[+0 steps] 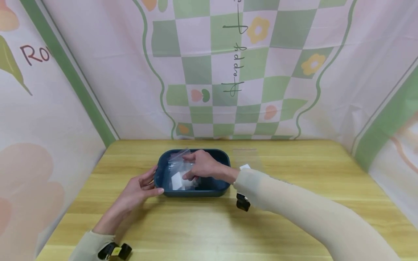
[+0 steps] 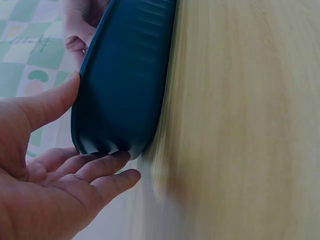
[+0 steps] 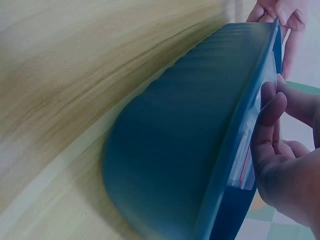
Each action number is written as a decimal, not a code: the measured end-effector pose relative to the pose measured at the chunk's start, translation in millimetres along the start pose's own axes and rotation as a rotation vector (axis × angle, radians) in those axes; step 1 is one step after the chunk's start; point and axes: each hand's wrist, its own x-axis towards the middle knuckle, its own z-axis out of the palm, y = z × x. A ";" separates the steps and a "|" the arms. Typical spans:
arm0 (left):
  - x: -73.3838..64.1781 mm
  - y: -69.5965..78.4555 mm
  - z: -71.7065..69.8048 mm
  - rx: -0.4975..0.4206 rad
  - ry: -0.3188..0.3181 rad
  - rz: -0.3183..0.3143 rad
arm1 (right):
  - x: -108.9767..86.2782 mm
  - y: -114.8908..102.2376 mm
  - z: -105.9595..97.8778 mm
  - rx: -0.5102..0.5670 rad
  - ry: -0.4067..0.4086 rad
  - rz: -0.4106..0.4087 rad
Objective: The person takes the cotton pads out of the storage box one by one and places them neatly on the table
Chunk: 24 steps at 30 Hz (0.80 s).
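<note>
On a yellow wood-grain table, a dark blue oblong plastic box is being steadied at its left end by the left hand, thumb and fingers spread. Inside, clear plastic bagging and a white angular piece are being reached by the right hand; whether anything is being pinched cannot be told.

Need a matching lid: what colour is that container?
The container is dark teal-blue, seen best in the left wrist view.
</note>
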 end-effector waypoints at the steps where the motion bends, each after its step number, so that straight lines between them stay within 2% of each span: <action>1: 0.2 -0.1 0.3 -0.001 0.000 0.000 | -0.9 0.3 -1.5 -0.008 -0.001 0.001; 11: 1.6 -0.7 1.1 -0.002 -0.002 -0.007 | -12.2 -0.5 -19.7 -0.045 -0.027 -0.030; 15: 1.0 -0.3 1.3 -0.004 0.001 -0.007 | -16.6 -0.5 -25.5 -0.049 0.006 -0.031; 24: 0.5 -1.1 1.2 -0.004 0.014 -0.016 | -29.1 -0.1 -42.8 0.071 0.025 -0.051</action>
